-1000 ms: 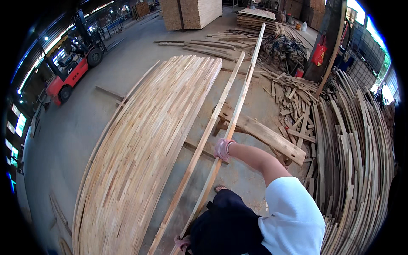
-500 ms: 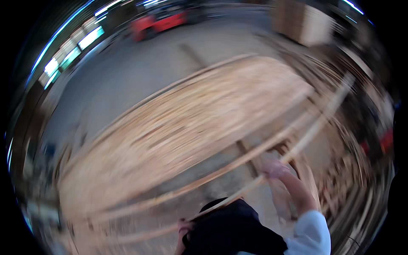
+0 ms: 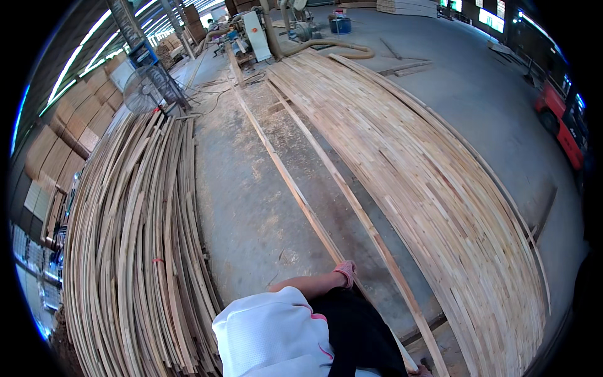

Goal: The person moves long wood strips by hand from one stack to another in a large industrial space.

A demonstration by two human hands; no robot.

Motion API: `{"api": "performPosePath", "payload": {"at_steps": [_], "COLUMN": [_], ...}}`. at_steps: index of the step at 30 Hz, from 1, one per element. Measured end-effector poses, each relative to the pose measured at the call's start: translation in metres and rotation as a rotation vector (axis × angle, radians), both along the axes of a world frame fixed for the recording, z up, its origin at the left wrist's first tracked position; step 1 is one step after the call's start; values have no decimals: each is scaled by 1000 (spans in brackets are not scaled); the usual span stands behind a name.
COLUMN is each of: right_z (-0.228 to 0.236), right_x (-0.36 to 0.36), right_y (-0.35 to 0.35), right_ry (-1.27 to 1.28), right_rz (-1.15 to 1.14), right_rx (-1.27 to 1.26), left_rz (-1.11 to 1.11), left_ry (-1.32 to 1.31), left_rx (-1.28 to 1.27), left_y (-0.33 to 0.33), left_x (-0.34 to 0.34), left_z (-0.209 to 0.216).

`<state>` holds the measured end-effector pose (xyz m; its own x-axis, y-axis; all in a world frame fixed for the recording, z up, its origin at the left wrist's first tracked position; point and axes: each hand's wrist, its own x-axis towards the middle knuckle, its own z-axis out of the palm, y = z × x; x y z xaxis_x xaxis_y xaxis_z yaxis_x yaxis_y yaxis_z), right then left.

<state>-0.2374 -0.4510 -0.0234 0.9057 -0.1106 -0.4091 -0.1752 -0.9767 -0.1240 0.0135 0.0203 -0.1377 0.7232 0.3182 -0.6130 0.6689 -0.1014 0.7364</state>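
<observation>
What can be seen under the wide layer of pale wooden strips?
Crosswise timbers jut from beneath both long edges of the wooden layer. The layer covers their middle parts and the floor directly below.

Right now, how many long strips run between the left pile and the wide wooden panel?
2: the held strip in the left hand, and the other strip to its right, beside the panel. More could hide behind the body.

Left glove: pink
Held strip: pale tan
Shirt: white — pink trim
Laid panel: honey-tan stripes — some darker brown
Piled laths: grey-brown
Forklift: red, black
Drum: blue
Floor: grey, tan-flecked
</observation>
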Motion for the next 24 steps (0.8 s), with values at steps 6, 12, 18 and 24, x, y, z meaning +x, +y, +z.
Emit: {"api": "performPosePath", "payload": {"at_steps": [6,12,18,24], "right_z": [51,38,-8,65], "right_x": [-28,-44,-60,-24], "right_y": [4,9,-15,26], "right_ry": [-85,-188,-48,-184], "right_rz": [-87,-88,-90,-38], "right_rx": [-267,-78,79,29], "left_rz": [532,607,609,640], "left_ry": [275,230,114,68], "left_rx": [-643,-775,-814,-777], "left_y": [-67,-51,-54,-55], "left_x": [28,16,20,51], "left_z": [93,111,136,144]}}
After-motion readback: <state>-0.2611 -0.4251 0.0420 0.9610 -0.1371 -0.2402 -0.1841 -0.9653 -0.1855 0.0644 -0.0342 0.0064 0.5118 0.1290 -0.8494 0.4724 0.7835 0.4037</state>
